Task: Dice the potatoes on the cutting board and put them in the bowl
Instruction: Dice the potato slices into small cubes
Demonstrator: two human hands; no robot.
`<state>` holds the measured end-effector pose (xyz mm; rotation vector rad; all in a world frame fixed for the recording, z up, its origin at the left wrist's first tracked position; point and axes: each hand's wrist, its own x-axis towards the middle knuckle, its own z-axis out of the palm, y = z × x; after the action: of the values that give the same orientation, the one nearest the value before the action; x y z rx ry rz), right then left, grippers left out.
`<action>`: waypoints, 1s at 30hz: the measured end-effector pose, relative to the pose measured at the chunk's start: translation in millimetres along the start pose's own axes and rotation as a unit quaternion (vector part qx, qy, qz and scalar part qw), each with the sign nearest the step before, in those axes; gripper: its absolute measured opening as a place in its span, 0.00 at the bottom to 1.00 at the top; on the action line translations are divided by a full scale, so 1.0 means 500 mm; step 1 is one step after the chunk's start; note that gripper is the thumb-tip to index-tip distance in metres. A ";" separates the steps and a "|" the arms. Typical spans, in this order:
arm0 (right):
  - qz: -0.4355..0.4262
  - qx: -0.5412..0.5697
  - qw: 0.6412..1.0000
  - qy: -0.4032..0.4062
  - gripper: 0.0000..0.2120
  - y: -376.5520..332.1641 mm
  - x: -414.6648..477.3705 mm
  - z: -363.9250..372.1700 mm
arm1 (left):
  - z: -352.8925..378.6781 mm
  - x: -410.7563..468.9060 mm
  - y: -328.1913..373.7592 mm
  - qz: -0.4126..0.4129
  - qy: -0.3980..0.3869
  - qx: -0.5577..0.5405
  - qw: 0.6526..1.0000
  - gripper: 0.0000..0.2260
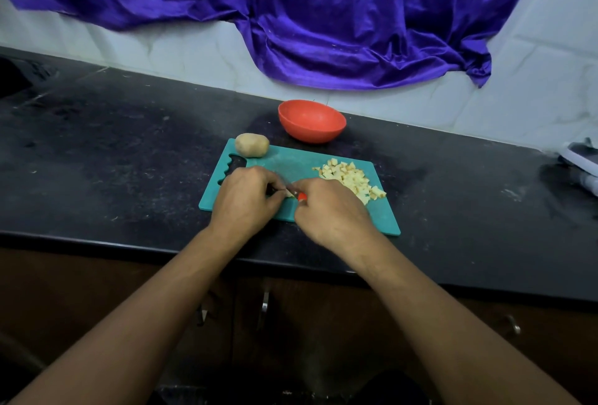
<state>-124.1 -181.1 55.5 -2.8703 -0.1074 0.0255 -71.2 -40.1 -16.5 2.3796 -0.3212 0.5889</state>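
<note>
Shows a teal cutting board [291,162] flat on the dark countertop [129,152], close to the front edge. Pins a small pale potato piece [289,192] at the near middle of the board under the curled fingertips of the left hand [242,201]. Grips a knife [302,196] in the right hand [330,213], fingers wrapped round the handle; exposes only a sliver of red handle and a short stretch of blade between the two hands, right against the potato piece. Locates the diced potato pile [351,178] on the right half of the board, just beyond the right hand. Locates one whole potato [251,145] on the far left corner of the board, beside the grip cut-out. Locates the red bowl [312,121] on the countertop just past the far edge of the board, apart from it. Shows a purple cloth [323,16] draped over the white tiled wall behind.
</note>
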 end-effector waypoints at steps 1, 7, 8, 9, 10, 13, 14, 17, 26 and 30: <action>-0.001 -0.007 1.000 0.001 0.22 -0.003 0.001 0.004 | -0.001 0.000 0.000 0.002 0.000 0.001 1.000 0.02; -0.034 -0.073 0.996 0.034 0.24 0.007 -0.013 0.047 | 0.003 0.003 -0.004 -0.003 -0.001 0.006 1.000 0.02; -0.040 -0.080 0.995 0.038 0.26 0.012 -0.020 0.056 | 0.003 0.003 -0.004 -0.006 -0.003 0.006 1.000 0.02; -0.046 -0.086 0.994 0.042 0.27 0.016 -0.027 0.064 | 0.003 0.003 -0.004 -0.007 -0.006 0.006 1.000 0.02; -0.052 -0.089 0.994 0.045 0.28 0.022 -0.031 0.069 | 0.004 0.004 -0.004 -0.008 -0.009 0.008 1.000 0.02; -0.051 -0.040 0.997 0.038 0.25 0.046 -0.033 0.070 | 0.003 0.004 -0.007 -0.015 -0.017 0.009 1.000 0.03; -0.043 0.011 0.999 0.029 0.24 0.055 -0.031 0.063 | 0.004 0.004 -0.008 -0.017 -0.016 0.002 1.000 0.03; -0.021 0.178 0.984 0.016 0.21 0.083 -0.026 0.043 | 0.002 0.005 -0.012 -0.026 -0.010 -0.025 0.999 0.02; 0.049 0.240 0.969 0.031 0.12 0.112 0.020 0.016 | 0.000 0.007 -0.008 -0.056 -0.036 -0.035 0.997 0.13; 0.035 0.183 0.982 0.003 0.09 0.098 0.052 0.024 | -0.003 0.008 -0.005 -0.058 -0.047 -0.024 0.997 0.12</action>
<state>-94.9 -223.0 30.9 -2.5047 0.0009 0.0462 -67.4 -37.8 -15.1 2.3655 -0.2330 0.4129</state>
